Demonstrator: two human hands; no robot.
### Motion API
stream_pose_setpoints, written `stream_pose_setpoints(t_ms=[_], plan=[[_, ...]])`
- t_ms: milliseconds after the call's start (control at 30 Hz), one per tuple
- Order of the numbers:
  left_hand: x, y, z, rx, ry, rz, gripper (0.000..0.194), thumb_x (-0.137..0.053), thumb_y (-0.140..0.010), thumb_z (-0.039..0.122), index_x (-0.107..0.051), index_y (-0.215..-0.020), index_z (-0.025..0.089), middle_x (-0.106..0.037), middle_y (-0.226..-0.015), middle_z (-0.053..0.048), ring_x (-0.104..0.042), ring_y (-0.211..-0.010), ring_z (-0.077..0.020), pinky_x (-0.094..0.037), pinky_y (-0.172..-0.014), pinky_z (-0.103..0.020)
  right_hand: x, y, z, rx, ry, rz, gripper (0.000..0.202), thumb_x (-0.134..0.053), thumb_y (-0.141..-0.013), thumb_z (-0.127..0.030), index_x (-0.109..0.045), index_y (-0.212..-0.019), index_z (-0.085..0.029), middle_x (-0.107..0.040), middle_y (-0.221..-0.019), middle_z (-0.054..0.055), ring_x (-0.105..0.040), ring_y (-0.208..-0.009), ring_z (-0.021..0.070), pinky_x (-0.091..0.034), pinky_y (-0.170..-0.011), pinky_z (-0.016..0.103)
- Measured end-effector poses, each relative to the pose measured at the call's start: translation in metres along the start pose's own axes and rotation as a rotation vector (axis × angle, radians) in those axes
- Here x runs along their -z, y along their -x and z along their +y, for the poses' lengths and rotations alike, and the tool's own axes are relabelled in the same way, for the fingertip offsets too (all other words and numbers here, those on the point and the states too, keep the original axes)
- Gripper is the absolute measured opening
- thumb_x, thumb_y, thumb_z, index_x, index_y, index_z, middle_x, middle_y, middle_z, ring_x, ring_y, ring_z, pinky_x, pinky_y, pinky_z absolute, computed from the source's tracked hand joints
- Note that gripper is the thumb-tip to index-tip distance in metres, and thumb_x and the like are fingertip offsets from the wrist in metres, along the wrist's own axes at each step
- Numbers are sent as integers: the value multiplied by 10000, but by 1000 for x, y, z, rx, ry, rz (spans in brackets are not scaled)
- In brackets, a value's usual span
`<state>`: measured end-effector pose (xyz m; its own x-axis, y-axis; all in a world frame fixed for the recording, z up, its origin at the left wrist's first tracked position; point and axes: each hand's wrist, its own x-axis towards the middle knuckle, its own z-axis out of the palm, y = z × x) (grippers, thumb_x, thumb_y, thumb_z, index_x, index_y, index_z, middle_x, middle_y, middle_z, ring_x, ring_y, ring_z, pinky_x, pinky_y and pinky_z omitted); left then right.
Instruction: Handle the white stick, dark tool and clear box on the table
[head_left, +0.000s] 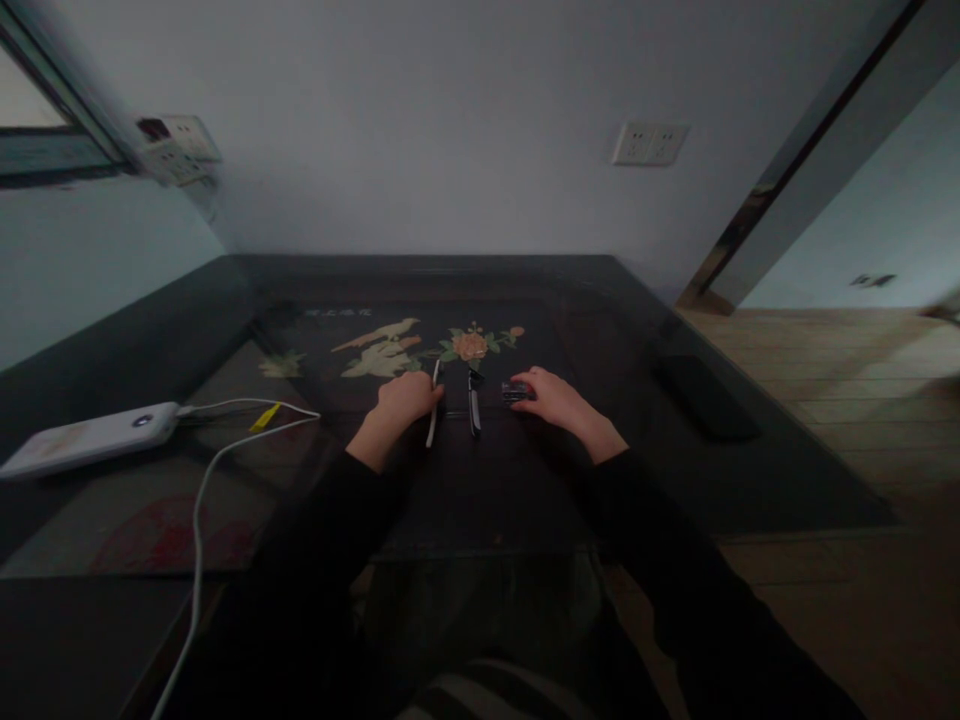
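Observation:
On a dark glossy table, my left hand is closed around a thin, pale, slightly curved strip, held roughly upright in the view. A slim black and silver tool lies between my two hands, touched by neither. My right hand has its fingers closed on a small dark, shiny object, partly covered by the fingertips. What exactly that object is cannot be made out.
A white power bank lies at the left, its white cable with a yellow tag running off the front edge. A flat black object rests at the right. The wall with sockets stands behind.

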<state>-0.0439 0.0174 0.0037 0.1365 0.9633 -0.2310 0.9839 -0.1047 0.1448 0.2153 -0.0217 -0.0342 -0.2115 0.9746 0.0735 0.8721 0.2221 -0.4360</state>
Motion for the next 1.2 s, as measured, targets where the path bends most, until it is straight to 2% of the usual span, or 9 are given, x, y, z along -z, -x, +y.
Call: stream_pose_setpoints(t_ms=[167, 600, 800, 967, 1200], plan=[[1, 1, 0, -5, -14, -22, 413, -447, -944, 376, -773, -1083, 163, -734, -1167, -230, -699, -1108, -388, -544, -877, -461, 3, -3, 5, 43, -47, -24, 448, -802, -821, -233, -704, -1250, -145, -639, -1029, 99, -616, -897, 217, -476, -834, 341], [0, -2, -1, -12, -5, -16, 441, -446, -957, 408, -760, -1122, 147, -733, -1186, -238, -689, -1139, -407, -550, -894, -477, 7, -4, 7, 69, -105, -41, 438, -826, -777, -172, -721, -1202, -153, -630, -1003, 75, -590, -885, 193, -455, -846, 331], [-1, -3, -2, -3, -33, -16, 428, -440, -964, 394, -764, -1119, 160, -736, -1189, -221, -691, -1153, -387, -558, -909, -470, 10, -5, 10, 46, -124, -87, 454, -843, -768, -177, -729, -1206, -150, -617, -929, 58, -568, -815, 177, -441, -756, 305], [3, 2, 2, 13, -39, -18, 415, -448, -973, 397, -757, -1134, 171, -723, -1235, -211, -683, -1173, -388, -556, -921, -475, 7, -7, 12, 51, -122, -57, 462, -859, -746, -176, -741, -1192, -151, -611, -908, 51, -567, -813, 182, -438, -758, 311], [4, -2, 0, 24, -8, 4, 451, -440, -982, 473, -774, -1093, 191, -737, -1194, -211, -691, -1148, -379, -550, -911, -465, 9, -7, 12, 40, -158, -71, 484, -872, -710, -183, -745, -1176, -150, -636, -908, 52, -573, -795, 178, -433, -721, 300]])
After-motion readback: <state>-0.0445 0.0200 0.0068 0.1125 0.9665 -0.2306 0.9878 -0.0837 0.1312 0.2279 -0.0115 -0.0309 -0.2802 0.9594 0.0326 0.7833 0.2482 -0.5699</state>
